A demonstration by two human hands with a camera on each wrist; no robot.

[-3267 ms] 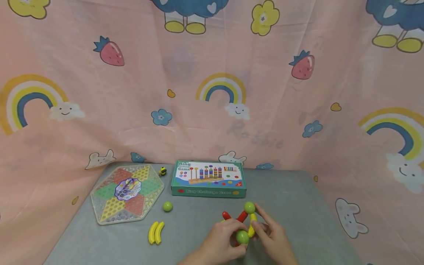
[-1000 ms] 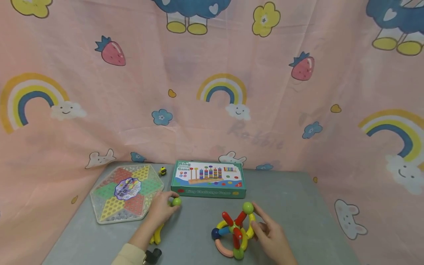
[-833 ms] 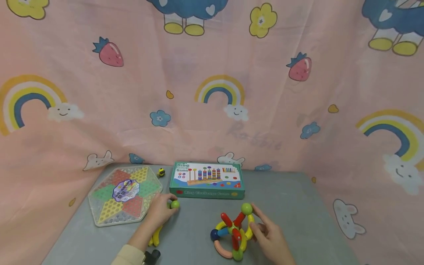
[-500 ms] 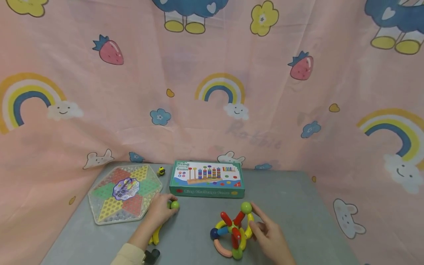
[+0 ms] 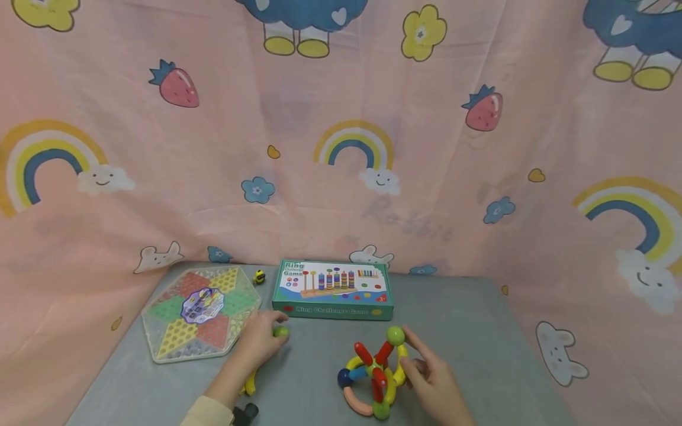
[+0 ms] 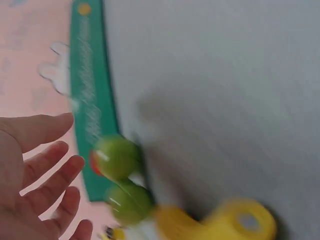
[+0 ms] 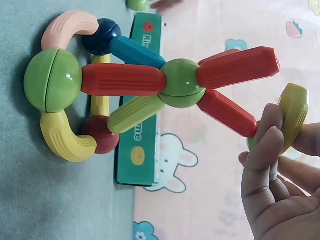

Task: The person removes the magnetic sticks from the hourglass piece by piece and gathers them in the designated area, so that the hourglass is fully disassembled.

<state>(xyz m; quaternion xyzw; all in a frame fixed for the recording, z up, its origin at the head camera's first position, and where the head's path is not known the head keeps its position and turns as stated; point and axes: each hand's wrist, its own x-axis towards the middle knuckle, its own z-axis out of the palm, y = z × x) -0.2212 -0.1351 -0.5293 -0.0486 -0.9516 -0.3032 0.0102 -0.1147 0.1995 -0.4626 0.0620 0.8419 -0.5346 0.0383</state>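
Observation:
A toy built of coloured sticks and balls [image 5: 373, 378] stands on the grey table [image 5: 469, 331] at the front centre. My right hand [image 5: 412, 361] holds its upper right end, where a yellow piece meets a green ball [image 5: 395, 335]. In the right wrist view the right hand [image 7: 280, 132] curls its fingers round that yellow-green end [image 7: 294, 112], with the red, blue and green sticks [image 7: 181, 84] spread to the left. A loose green ball [image 5: 280, 332] lies at the fingertips of my left hand [image 5: 263, 340]. The blurred left wrist view shows the left hand [image 6: 45, 170] with straight spread fingers, apart from the green ball [image 6: 116, 156].
A hexagonal checkers board [image 5: 199, 310] lies at the left, with a small yellow toy [image 5: 260, 276] behind it. A teal game box [image 5: 333, 290] sits at the back centre. Yellow curved pieces [image 5: 249, 384] lie partly under my left forearm. A pink printed curtain surrounds the table.
My left hand left the toy and went left to the loose green ball. Over the last second the ball has sunk slightly. The right hand has stayed on the toy.

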